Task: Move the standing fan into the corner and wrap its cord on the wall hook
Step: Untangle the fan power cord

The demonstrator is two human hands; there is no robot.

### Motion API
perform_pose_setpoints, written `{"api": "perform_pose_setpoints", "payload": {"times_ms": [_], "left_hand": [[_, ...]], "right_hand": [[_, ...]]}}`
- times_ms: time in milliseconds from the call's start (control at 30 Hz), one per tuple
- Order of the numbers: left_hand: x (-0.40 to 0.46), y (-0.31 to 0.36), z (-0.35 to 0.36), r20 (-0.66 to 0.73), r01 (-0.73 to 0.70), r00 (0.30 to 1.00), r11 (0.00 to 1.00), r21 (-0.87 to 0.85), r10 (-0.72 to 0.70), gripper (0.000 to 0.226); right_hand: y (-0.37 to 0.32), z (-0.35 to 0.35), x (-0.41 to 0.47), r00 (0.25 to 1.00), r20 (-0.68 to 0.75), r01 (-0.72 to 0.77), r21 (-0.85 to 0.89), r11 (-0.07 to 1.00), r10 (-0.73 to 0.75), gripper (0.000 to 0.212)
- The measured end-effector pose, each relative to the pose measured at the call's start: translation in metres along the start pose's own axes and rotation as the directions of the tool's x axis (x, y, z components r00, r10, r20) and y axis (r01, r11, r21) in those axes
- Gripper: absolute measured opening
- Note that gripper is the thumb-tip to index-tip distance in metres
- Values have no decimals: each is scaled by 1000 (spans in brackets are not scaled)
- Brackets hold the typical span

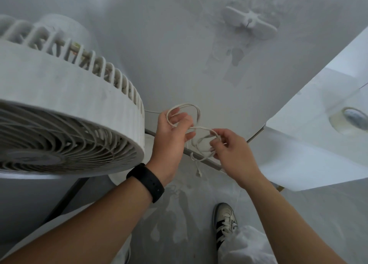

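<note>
The white standing fan (65, 112) fills the left, its round grille head tilted toward me, close to the white wall. Its thin white cord (196, 112) is looped in front of the wall, just right of the fan head. My left hand (171, 136) has its fingers curled through one loop of the cord. A second loop is pinched between thumb and fingers of my right hand (231, 150). A short cord end dangles below the hands. High on the wall to the right sits a white wall hook (249, 21), well above both hands.
A white table or shelf (310, 152) juts in from the right with a roll of tape (350, 122) on it. A grey baseboard line (201, 159) runs behind the hands. My shoe (226, 222) stands on the grey floor below.
</note>
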State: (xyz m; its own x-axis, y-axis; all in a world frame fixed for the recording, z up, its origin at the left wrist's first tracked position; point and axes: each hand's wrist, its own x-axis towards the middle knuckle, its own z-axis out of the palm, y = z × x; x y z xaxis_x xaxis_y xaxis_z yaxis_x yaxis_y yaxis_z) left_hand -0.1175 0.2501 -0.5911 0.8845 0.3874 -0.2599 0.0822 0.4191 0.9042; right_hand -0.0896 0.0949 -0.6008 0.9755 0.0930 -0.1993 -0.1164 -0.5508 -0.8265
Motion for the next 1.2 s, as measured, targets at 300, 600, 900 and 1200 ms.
{"api": "perform_pose_setpoints", "payload": {"times_ms": [300, 600, 900, 1200], "left_hand": [[-16, -10, -6, 243, -457, 858, 455, 764, 452, 53], [-16, -3, -6, 412, -541, 836, 673, 505, 363, 27], [-17, -1, -3, 383, -435, 876, 824, 363, 294, 20], [-12, 1, -5, 103, -242, 969, 937, 250, 223, 5]], "right_hand": [[-7, -5, -5, 903, -126, 375, -235, 897, -411, 44], [-5, -11, -11, 813, -1, 573, -179, 800, -583, 60], [-15, -10, -12, 908, -225, 381, 96, 920, -353, 20], [-15, -7, -9, 974, -28, 227, 198, 954, -226, 10]]}}
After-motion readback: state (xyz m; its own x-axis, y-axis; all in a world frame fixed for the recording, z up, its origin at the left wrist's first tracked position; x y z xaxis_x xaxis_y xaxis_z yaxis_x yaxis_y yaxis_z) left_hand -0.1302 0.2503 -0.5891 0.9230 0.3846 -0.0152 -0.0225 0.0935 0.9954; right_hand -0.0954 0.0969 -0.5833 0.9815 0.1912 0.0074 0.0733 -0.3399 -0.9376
